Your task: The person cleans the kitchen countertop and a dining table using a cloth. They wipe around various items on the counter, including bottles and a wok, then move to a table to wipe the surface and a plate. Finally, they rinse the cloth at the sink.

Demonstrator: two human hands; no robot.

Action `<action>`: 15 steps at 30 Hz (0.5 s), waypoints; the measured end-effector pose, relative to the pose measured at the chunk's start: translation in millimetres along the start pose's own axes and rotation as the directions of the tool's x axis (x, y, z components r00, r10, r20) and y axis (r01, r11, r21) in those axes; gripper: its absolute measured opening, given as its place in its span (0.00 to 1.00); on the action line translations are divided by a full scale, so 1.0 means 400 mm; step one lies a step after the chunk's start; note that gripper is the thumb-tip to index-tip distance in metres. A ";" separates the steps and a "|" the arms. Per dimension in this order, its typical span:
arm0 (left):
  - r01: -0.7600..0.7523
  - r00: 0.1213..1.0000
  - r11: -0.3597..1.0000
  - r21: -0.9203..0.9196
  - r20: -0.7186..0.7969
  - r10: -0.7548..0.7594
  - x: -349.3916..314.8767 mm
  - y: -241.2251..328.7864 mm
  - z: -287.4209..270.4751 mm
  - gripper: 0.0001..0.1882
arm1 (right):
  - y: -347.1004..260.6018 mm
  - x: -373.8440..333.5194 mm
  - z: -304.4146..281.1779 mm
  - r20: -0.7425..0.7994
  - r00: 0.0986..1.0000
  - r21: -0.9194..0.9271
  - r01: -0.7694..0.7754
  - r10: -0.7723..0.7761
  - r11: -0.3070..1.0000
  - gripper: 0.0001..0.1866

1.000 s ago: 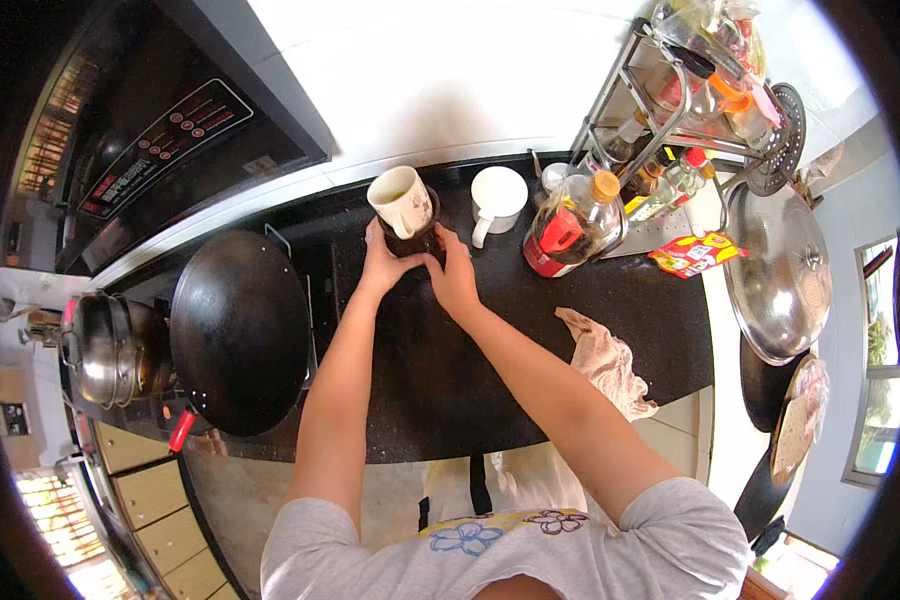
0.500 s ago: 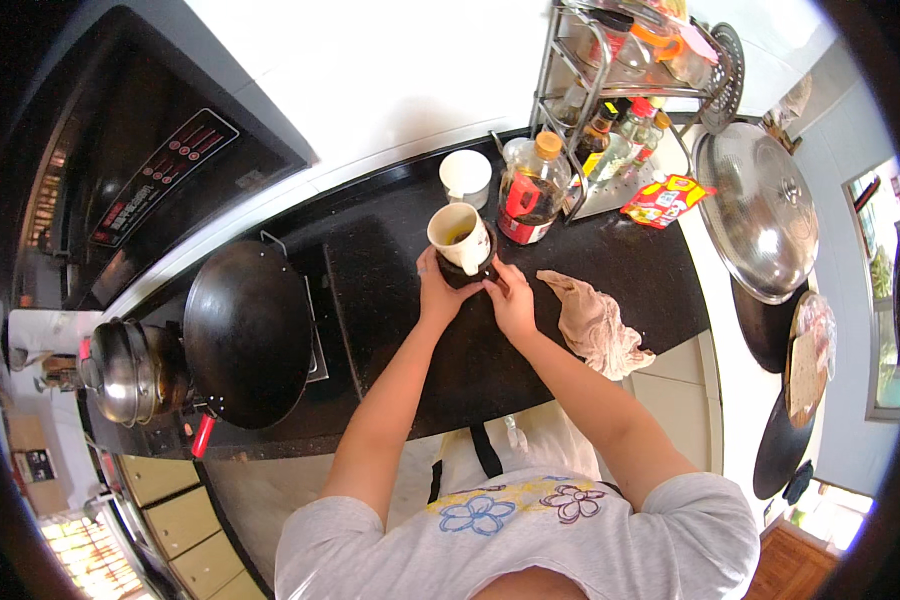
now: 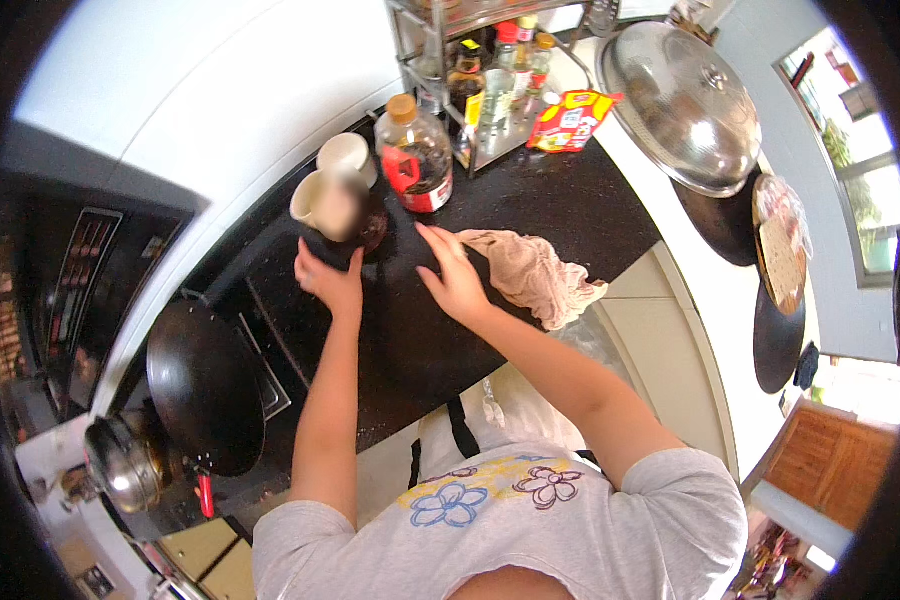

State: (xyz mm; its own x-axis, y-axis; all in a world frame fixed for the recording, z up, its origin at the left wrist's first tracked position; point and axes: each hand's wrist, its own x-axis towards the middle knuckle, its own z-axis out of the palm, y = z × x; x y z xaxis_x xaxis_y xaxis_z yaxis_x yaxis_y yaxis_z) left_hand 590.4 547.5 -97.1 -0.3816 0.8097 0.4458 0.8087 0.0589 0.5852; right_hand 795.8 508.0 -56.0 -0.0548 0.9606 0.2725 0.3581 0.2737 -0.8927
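Observation:
My left hand curls round a dark, rounded piece beneath a cream cup. A blurred patch covers much of the cup's front, so its inside is hidden. Behind the cup, against the wall side of the counter, stands a white cup. My right hand is open, held apart from the cup with fingers spread over the black counter. Just right of its fingertips lies a crumpled beige cloth. A large bottle with an orange cap stands beyond the cups, to their right.
A metal rack holds several bottles at the back, with a red and yellow packet beside it. Farther right is a big metal lid. On the left are a black wok and a steel pot.
My right hand has let go of the dark piece under the cream cup and moved right, opening toward the cloth. My left hand still holds it. The whole view has swung to the right.

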 end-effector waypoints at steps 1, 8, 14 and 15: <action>-0.040 0.995 0.999 -0.010 -0.088 0.039 -0.039 0.020 -0.017 0.43 | 0.017 -0.049 -0.049 -0.078 0.997 -0.141 -0.006 -0.005 0.990 0.33; -0.406 0.567 0.806 -0.429 0.573 0.591 -0.327 0.349 0.100 0.30 | 0.218 -0.319 -0.235 -0.269 0.935 -0.732 -0.356 0.233 0.582 0.27; -0.619 0.417 0.732 -0.285 0.671 0.613 -0.347 0.440 0.357 0.29 | 0.350 -0.236 -0.421 -0.005 0.998 -0.793 -0.040 0.059 0.609 0.28; -0.605 0.411 0.738 -0.297 0.677 0.610 -0.341 0.464 0.381 0.30 | 0.369 -0.215 -0.458 0.027 0.998 -0.777 -0.014 0.056 0.630 0.30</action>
State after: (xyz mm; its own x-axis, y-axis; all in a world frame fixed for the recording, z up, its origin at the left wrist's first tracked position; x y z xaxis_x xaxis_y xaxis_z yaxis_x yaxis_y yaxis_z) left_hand 860.7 537.0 -152.5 0.6394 0.7645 0.0816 0.6951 -0.6202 0.3636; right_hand 1024.2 457.0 -145.5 -0.0598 0.9754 0.2120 0.9502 0.1207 -0.2875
